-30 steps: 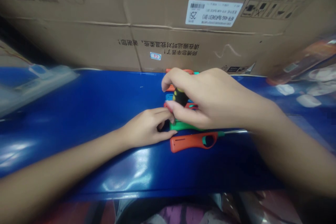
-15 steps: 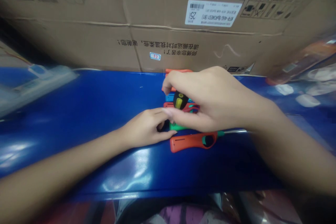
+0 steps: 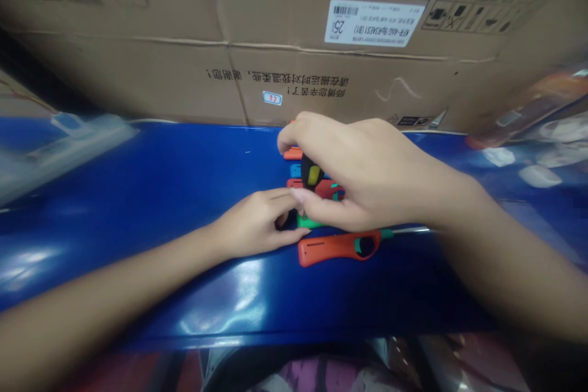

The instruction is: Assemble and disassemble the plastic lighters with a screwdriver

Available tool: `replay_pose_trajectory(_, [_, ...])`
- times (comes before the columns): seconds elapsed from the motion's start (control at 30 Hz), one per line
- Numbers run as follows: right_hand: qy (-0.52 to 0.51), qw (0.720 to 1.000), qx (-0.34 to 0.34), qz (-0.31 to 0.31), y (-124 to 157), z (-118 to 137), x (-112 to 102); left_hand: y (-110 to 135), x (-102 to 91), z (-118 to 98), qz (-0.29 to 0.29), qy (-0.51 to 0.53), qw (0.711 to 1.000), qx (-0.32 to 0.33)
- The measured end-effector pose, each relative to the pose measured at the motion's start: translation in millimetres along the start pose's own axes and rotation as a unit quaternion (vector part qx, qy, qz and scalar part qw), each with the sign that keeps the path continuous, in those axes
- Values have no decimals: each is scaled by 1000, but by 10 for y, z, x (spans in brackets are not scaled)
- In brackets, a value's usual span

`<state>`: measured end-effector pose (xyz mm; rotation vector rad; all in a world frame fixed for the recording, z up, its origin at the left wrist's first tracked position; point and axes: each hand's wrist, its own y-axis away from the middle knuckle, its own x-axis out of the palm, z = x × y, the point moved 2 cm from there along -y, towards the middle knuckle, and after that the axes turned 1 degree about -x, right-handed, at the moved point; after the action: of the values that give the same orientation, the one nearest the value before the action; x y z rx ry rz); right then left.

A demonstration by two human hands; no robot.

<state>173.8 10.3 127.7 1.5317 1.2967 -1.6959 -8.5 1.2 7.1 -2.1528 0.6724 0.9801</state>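
Note:
My right hand [image 3: 362, 171] is closed around a black and yellow tool handle [image 3: 311, 173], held over a row of coloured handles on the blue table [image 3: 160, 196]. My left hand [image 3: 257, 220] rests on the table with its fingers curled, pinching at the left end of a green piece [image 3: 307, 222] under my right hand. An orange screwdriver [image 3: 337, 246] with a green collar lies nearest to me, its metal shaft pointing right. Red [image 3: 321, 187], blue [image 3: 295, 169] and orange [image 3: 292, 153] handles lie behind, partly hidden by my right hand.
A large cardboard box [image 3: 294, 37] with a white label stands along the table's far edge. A blurred pale object [image 3: 64, 141] lies at the far left, and blurred packaging [image 3: 537, 135] sits at the far right. Cloth shows below the table's near edge.
My right hand has twisted the black and yellow handle slightly and its fingers have shifted a little to the left. The left hand and the orange screwdriver have stayed put.

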Motion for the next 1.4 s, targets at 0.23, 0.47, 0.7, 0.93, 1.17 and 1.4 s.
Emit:
replay_pose_trajectory(0.23, [-30,1000,0,5,11,1,-6,-6,-13,-16,-10,11,1000,7])
replay_pose_trajectory(0.47, [-30,1000,-8,1,-1,6,8,-2,-5,-5,-7,9,1000,8])
replay_pose_trajectory(0.7, [-77,997,9,20,23,-15,-29,0,-12,-9,-12,12,1000,4])
replay_pose_trajectory(0.93, [-130,991,36,19,48,-32,-148,2,-22,-22,-12,8,1000,7])
replay_pose_trajectory(1.17, [-79,990,110,42,112,-220,-330,20,-15,-48,16,23,999,-37])
replay_pose_trajectory(1.4, [-88,906,149,385,130,-297,224,22,-18,-88,8,29,999,-42])
